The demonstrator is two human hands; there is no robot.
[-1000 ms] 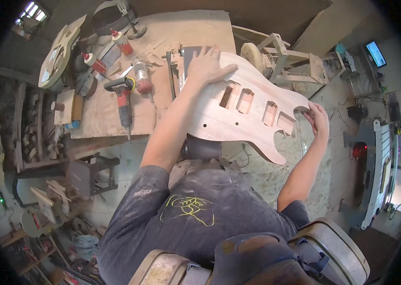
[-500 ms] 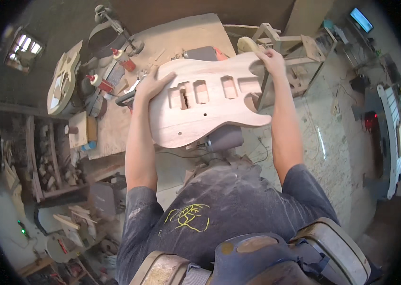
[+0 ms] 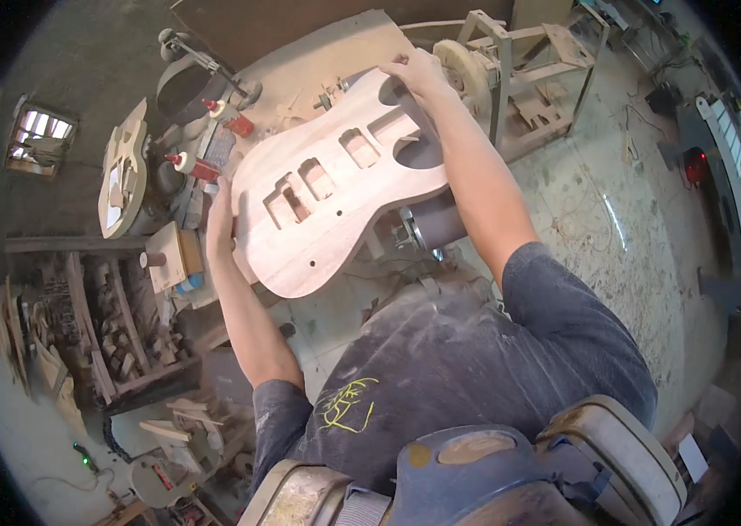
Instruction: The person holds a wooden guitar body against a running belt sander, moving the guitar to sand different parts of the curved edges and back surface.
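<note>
**Unfinished guitar body held over the sanding drum, two-handed grip**

Head view: I held the bare wooden guitar body point(image 3: 335, 197) face up, tilted, above the bench point(image 3: 318, 66) edge and just over the grey drum point(image 3: 436, 223). My left hand point(image 3: 220, 219) was clamped on the rounded lower edge, fingers point(image 3: 223, 254) curled round it. My right hand point(image 3: 419, 72) gripped the upper horn, fingers closed over the rim. Both forearms were extended forward, the right reaching further. In my judgement, good practice here meant keeping both grips firm, fingers clear of the drum, and the edge presented evenly. A second guitar body point(image 3: 125, 171) stood at left.
</note>
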